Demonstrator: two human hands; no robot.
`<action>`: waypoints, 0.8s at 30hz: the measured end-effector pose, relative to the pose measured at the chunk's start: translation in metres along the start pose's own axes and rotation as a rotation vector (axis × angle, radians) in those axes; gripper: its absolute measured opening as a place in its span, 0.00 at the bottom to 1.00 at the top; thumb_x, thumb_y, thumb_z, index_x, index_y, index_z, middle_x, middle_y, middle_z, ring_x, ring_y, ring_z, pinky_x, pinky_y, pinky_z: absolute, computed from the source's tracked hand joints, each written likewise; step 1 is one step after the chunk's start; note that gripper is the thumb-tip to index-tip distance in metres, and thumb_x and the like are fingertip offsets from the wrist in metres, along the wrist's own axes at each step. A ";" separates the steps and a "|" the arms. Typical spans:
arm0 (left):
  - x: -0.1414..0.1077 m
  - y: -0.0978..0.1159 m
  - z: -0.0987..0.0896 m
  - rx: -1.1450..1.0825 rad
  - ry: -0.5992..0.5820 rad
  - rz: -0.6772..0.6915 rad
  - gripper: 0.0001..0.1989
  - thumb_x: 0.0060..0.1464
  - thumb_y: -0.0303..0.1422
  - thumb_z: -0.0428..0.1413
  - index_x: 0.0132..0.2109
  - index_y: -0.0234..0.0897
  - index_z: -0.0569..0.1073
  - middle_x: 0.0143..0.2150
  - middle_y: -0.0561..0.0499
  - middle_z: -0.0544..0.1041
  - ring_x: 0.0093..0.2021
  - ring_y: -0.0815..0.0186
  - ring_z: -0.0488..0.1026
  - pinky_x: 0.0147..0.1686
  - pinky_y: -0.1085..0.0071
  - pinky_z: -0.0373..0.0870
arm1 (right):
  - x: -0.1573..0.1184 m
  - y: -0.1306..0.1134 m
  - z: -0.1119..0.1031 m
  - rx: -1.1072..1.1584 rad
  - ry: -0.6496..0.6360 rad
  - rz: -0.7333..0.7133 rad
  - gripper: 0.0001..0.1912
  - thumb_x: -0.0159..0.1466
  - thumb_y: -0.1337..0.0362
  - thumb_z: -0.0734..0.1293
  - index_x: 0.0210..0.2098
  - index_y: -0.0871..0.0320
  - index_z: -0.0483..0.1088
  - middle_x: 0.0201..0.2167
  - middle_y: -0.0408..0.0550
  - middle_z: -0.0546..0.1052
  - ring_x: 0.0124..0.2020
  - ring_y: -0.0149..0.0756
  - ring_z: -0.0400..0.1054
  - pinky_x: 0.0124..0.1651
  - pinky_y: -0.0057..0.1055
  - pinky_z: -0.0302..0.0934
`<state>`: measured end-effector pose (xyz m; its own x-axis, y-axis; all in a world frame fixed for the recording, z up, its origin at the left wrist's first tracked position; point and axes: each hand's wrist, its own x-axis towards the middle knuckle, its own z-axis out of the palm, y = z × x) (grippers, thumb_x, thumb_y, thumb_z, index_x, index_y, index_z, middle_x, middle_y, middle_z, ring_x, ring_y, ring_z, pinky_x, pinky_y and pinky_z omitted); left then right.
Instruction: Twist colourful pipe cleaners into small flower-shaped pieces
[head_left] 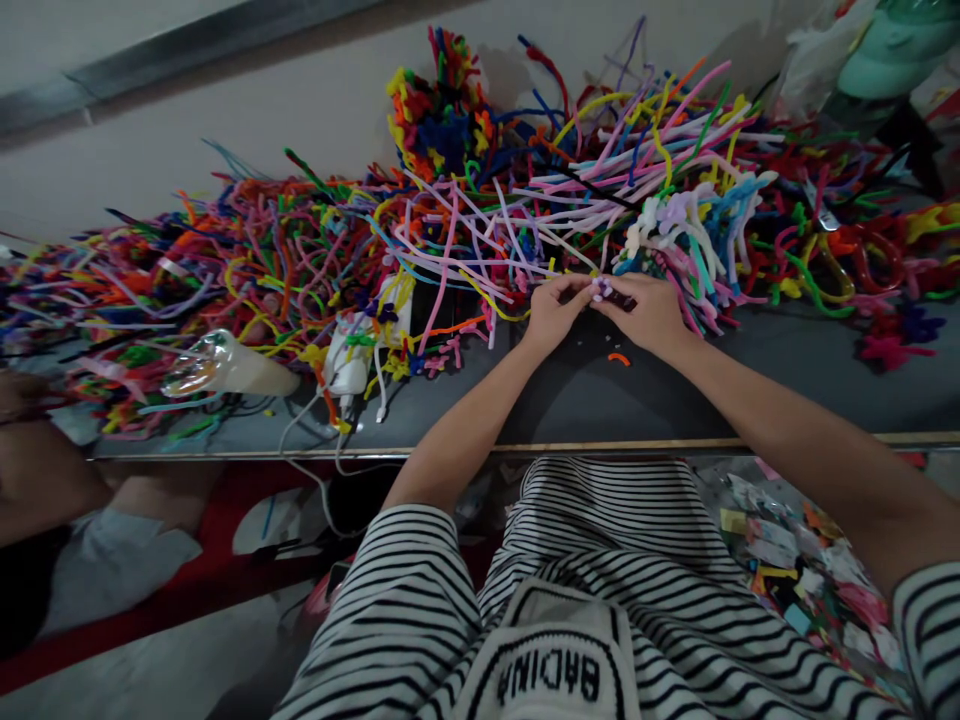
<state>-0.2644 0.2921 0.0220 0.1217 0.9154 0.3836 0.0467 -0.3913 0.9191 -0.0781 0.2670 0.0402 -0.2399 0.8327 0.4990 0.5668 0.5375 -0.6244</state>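
Note:
A small pale-purple pipe-cleaner flower is pinched between my two hands, just above the dark table. My left hand grips it from the left with thumb and forefinger closed. From the other side my right hand holds it with closed fingertips. Right beyond my hands lies a loose heap of pink and white pipe cleaners. A bunch of pipe-cleaner flowers with pale blue, white and pink stems is close to my right hand. Below the hands sits a short orange piece.
A long pile of tangled coloured pipe cleaners runs along the wall. To the left are a white charger with cables and a clear plastic-wrapped roll. A mannequin head stands back right. Another person's arm rests at far left.

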 end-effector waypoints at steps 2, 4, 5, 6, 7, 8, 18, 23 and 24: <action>0.001 -0.001 0.000 -0.035 -0.024 -0.004 0.28 0.49 0.60 0.67 0.40 0.40 0.83 0.28 0.53 0.79 0.25 0.72 0.70 0.28 0.72 0.70 | 0.000 0.000 -0.001 0.023 -0.002 0.004 0.19 0.68 0.49 0.72 0.51 0.52 0.84 0.43 0.52 0.84 0.43 0.48 0.77 0.47 0.41 0.68; 0.001 -0.002 -0.001 -0.061 -0.042 0.009 0.27 0.47 0.59 0.68 0.40 0.41 0.84 0.28 0.54 0.79 0.25 0.73 0.71 0.29 0.73 0.70 | 0.001 0.000 -0.002 0.052 -0.012 0.004 0.20 0.68 0.46 0.70 0.50 0.51 0.84 0.42 0.51 0.85 0.41 0.46 0.77 0.46 0.40 0.67; 0.002 -0.002 -0.002 -0.064 -0.048 0.020 0.26 0.45 0.58 0.70 0.40 0.41 0.84 0.29 0.53 0.80 0.27 0.72 0.72 0.30 0.72 0.71 | 0.001 0.000 -0.003 0.060 -0.020 0.001 0.21 0.69 0.45 0.70 0.49 0.51 0.85 0.41 0.51 0.85 0.40 0.46 0.77 0.46 0.40 0.67; 0.002 -0.002 -0.002 -0.062 -0.052 0.032 0.26 0.43 0.56 0.72 0.39 0.40 0.85 0.31 0.53 0.81 0.29 0.72 0.74 0.33 0.72 0.73 | 0.001 0.000 -0.003 0.062 -0.028 -0.004 0.21 0.69 0.44 0.69 0.48 0.51 0.85 0.40 0.51 0.85 0.39 0.45 0.77 0.45 0.40 0.67; 0.002 -0.002 -0.003 -0.054 -0.057 0.043 0.25 0.41 0.54 0.73 0.39 0.40 0.85 0.32 0.52 0.83 0.31 0.71 0.75 0.35 0.72 0.74 | 0.001 0.001 -0.004 0.056 -0.035 -0.011 0.21 0.69 0.44 0.69 0.48 0.51 0.85 0.39 0.51 0.85 0.39 0.45 0.77 0.44 0.39 0.67; 0.002 -0.001 -0.004 -0.038 -0.063 0.051 0.25 0.40 0.53 0.74 0.39 0.40 0.85 0.34 0.52 0.83 0.32 0.70 0.76 0.37 0.71 0.74 | 0.000 0.002 -0.004 0.045 -0.040 -0.016 0.20 0.69 0.45 0.69 0.47 0.51 0.86 0.38 0.51 0.84 0.38 0.45 0.77 0.43 0.39 0.66; -0.008 0.009 -0.003 0.159 -0.008 0.101 0.18 0.47 0.47 0.73 0.36 0.37 0.83 0.35 0.50 0.85 0.32 0.69 0.78 0.34 0.71 0.72 | -0.007 0.001 0.000 -0.183 -0.062 -0.042 0.17 0.71 0.64 0.64 0.50 0.48 0.84 0.40 0.48 0.85 0.40 0.43 0.78 0.42 0.37 0.65; -0.009 0.005 -0.001 0.160 0.005 0.129 0.17 0.47 0.46 0.74 0.33 0.38 0.83 0.35 0.49 0.85 0.36 0.67 0.80 0.39 0.69 0.75 | -0.008 0.002 0.000 -0.166 -0.082 -0.057 0.17 0.72 0.64 0.64 0.51 0.48 0.84 0.42 0.47 0.85 0.41 0.42 0.78 0.43 0.36 0.66; -0.010 0.005 0.000 0.171 0.009 0.147 0.16 0.47 0.45 0.74 0.33 0.38 0.83 0.35 0.49 0.85 0.36 0.67 0.80 0.40 0.68 0.75 | -0.008 0.002 0.000 -0.168 -0.086 -0.059 0.17 0.71 0.65 0.64 0.51 0.48 0.84 0.42 0.48 0.86 0.41 0.42 0.78 0.43 0.36 0.66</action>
<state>-0.2655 0.2814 0.0226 0.1306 0.8478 0.5139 0.1969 -0.5302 0.8247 -0.0747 0.2620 0.0351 -0.3393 0.8125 0.4740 0.6716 0.5621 -0.4827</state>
